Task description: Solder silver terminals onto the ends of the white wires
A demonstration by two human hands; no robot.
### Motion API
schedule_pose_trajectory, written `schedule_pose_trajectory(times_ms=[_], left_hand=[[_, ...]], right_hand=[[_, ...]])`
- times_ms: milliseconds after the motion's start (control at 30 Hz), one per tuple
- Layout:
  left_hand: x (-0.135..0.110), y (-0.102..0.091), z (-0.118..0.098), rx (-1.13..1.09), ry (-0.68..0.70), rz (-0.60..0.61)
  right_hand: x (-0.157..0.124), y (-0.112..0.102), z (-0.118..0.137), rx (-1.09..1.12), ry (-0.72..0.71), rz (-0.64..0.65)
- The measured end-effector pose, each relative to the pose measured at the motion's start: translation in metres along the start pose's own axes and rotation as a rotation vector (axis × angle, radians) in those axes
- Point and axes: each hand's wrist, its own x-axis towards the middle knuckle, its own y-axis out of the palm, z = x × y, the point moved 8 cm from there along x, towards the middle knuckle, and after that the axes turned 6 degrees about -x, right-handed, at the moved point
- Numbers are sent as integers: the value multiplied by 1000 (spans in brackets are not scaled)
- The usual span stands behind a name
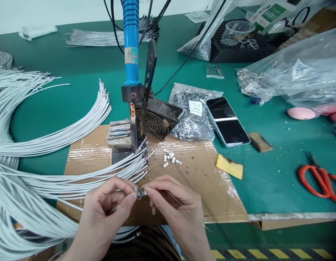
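Low over the cardboard, my left hand (108, 203) is closed, its thumb and forefinger pinching the end of a white cable, mostly hidden by the fingers. Fingertip to fingertip with it, my right hand (175, 199) pinches a small white connector (144, 193) at that cable end. A thin solder wire (188, 211) runs through the right hand and sticks out toward the lower right. Just beyond the hands lie a bundle of white cables (83, 178) and several loose white connectors (171, 157). Above them a blue-handled soldering iron (131, 61) points tip down in its holder.
A small fan (154, 123) stands behind the iron. Rightward lie a bag of parts (188, 123), a phone (227, 121), a yellow sponge (229, 166) and orange-handled scissors (317, 181). More white cables (48, 139) cover the left side. Cardboard (200, 195) lies underneath.
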Motion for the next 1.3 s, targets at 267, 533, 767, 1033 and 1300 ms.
schedule_pose_trajectory(times_ms=[267,533,767,1033,1300], left_hand=[[1,6,-9,6,2,-19],[3,5,-7,7,-9,-32],[5,6,-9,9,6,-35],[10,7,-10,39,28,-30],[18,6,-15,66,73,-71]], right_hand=[[2,3,-1,-5,-6,26],[2,4,-3,-9,9,31],[2,2,-1,-23,-7,29],[-1,-1,6,-196,-106,10],[-1,-12,-7,-279,-51,-40]])
